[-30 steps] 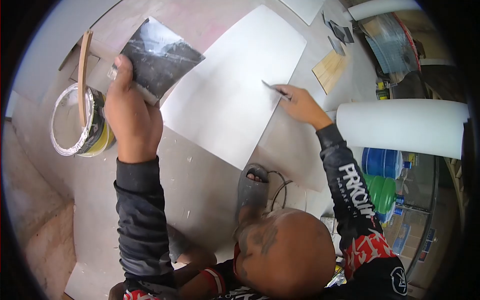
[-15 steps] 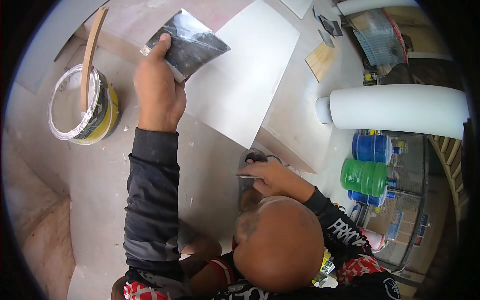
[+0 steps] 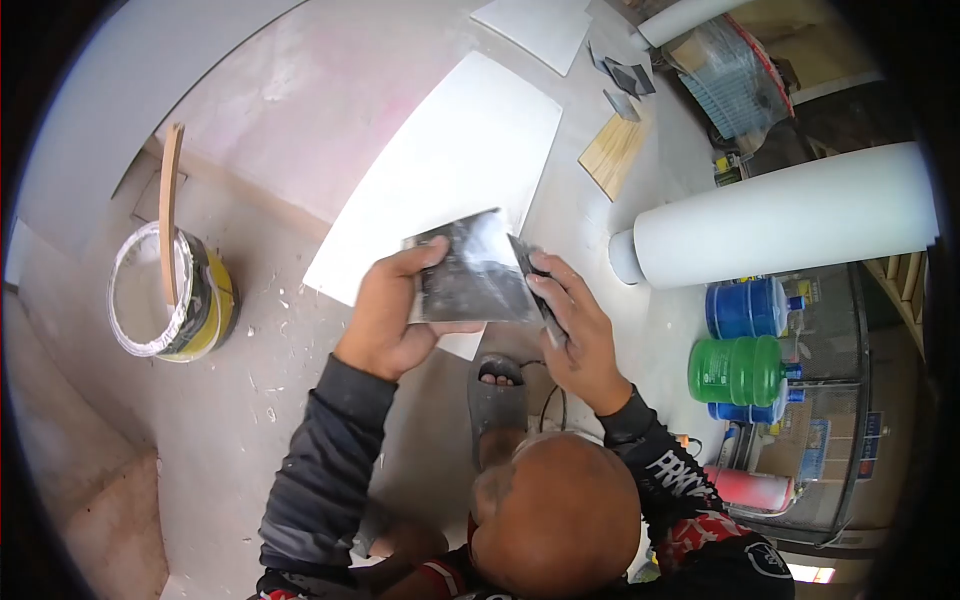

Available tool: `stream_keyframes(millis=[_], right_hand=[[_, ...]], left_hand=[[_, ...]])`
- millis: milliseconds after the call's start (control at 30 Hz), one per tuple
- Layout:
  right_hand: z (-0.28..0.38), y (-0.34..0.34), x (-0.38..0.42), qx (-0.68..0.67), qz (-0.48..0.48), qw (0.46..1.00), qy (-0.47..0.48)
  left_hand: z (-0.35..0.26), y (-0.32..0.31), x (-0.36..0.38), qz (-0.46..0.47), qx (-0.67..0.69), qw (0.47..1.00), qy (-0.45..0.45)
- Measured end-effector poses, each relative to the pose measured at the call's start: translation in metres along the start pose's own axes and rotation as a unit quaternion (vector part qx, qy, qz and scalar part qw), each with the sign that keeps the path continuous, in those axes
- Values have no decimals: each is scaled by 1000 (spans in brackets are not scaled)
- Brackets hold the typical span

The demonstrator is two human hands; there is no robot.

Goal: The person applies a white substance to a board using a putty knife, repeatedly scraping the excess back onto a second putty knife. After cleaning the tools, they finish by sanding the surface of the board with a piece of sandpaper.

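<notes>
My left hand (image 3: pixel 395 310) grips a dark, square metal plate (image 3: pixel 475 270), with the thumb on its top face and the fingers beneath. The plate has pale smears and a bright reflection on it. Close by on the right, my right hand (image 3: pixel 580 335) holds a narrow dark blade (image 3: pixel 535 285), tilted and at the plate's right edge. Whether the two touch is hard to tell. Behind both hands lies a large white sheet (image 3: pixel 450 140), its lower part partly covered by them.
A bucket (image 3: pixel 210 300) with white paste and a wooden stick (image 3: pixel 170 200) stands at left. At right are a thick white roll (image 3: pixel 780 220), blue bottles (image 3: pixel 745 307) and a green bottle (image 3: pixel 735 370). A wooden piece (image 3: pixel 612 155) and dark blades (image 3: pixel 628 77) lie farther back.
My left hand has brought the plate down and to the right. My right hand has risen with the blade to the plate's right edge. The view has shifted.
</notes>
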State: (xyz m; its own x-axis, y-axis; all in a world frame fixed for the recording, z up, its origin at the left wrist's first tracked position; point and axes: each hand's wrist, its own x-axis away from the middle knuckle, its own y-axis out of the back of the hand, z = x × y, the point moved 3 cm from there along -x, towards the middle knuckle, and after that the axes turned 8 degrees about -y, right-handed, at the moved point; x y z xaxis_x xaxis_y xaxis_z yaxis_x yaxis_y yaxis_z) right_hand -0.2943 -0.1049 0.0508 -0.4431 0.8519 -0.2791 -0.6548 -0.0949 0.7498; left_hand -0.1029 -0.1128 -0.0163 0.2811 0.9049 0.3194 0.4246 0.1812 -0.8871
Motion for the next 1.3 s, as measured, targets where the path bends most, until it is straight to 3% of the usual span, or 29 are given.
stream_keyframes(millis=[33,67,100,133,167,200,233,267,300,333,367,400,433,467,500,533,567,600,633,667,733,800,833,933,1033,1067,1167,1300], right_hand=[[-16,9,3,68,77,995,-16],[-28,11,8,64,72,995,-15],[-49,9,15,-117,87,972,-187],[-65,5,20,-292,100,887,-343],[-58,9,9,-295,100,887,-342],[-48,12,-1,-524,69,734,-427],[-42,12,-8,-709,34,519,-475],[-47,16,-10,-712,35,517,-474],[-54,33,-18,-418,4,843,-338],[-50,45,-23,-36,-28,991,-129],[-66,52,-37,-41,-27,990,-129],[-99,61,-62,-455,-54,855,-242],[-131,65,-86,-775,-72,546,-311],[-169,85,-109,-629,-114,708,-300],[-212,92,-140,-546,-120,778,-287],[-235,101,-169,-357,-127,883,-278],[-253,105,-195,-151,-125,946,-256],[-268,105,-221,-57,-81,975,-199],[-282,102,-243,37,-35,989,-139],[-304,99,-262,80,6,984,-156],[-334,87,-283,120,51,976,-175],[-350,76,-294,265,44,958,-104],[-353,71,-295,264,47,958,-105],[-366,54,-295,234,85,957,-151],[-371,29,-272,301,28,953,9],[-370,31,-274,301,29,953,10],[-361,52,-286,284,40,950,-120],[-370,59,-302,302,67,938,-155]], left_hand=[[-8,5,-2,41,26,998,-37],[-16,-1,-2,83,51,993,-73],[-18,-11,-3,19,-6,984,-178],[-17,-13,-7,21,-11,984,-178],[-23,-20,-7,75,-300,879,-363],[-20,-31,-2,119,-549,660,-499],[-12,-44,-3,163,-566,657,-470],[-7,-51,-6,172,-688,503,-494],[-2,-52,-13,148,-700,480,-508],[1,-52,-20,123,-710,457,-521],[-6,-55,-22,117,-757,401,-502],[-17,-57,-22,108,-800,344,-479],[-20,-54,-26,95,-815,347,-454],[-20,-49,-29,92,-817,350,-448],[-24,-43,-32,65,-776,430,-458],[-28,-37,-35,37,-727,505,-463],[-30,-29,-38,15,-699,534,-474],[-28,-25,-41,14,-701,536,-469],[-29,-19,-42,-27,-644,594,-482],[-29,-12,-43,-69,-581,645,-491],[-29,-5,-46,-86,-592,633,-491],[-29,2,-48,-101,-566,658,-487],[-28,4,-42,-139,-571,693,-417],[-29,6,-50,-103,-562,672,-471],[-26,10,-50,-108,-530,705,-459],[-26,11,-51,-109,-530,705,-459],[-26,14,-52,-107,-512,710,-472],[-26,16,-52,-108,-500,723,-464]])
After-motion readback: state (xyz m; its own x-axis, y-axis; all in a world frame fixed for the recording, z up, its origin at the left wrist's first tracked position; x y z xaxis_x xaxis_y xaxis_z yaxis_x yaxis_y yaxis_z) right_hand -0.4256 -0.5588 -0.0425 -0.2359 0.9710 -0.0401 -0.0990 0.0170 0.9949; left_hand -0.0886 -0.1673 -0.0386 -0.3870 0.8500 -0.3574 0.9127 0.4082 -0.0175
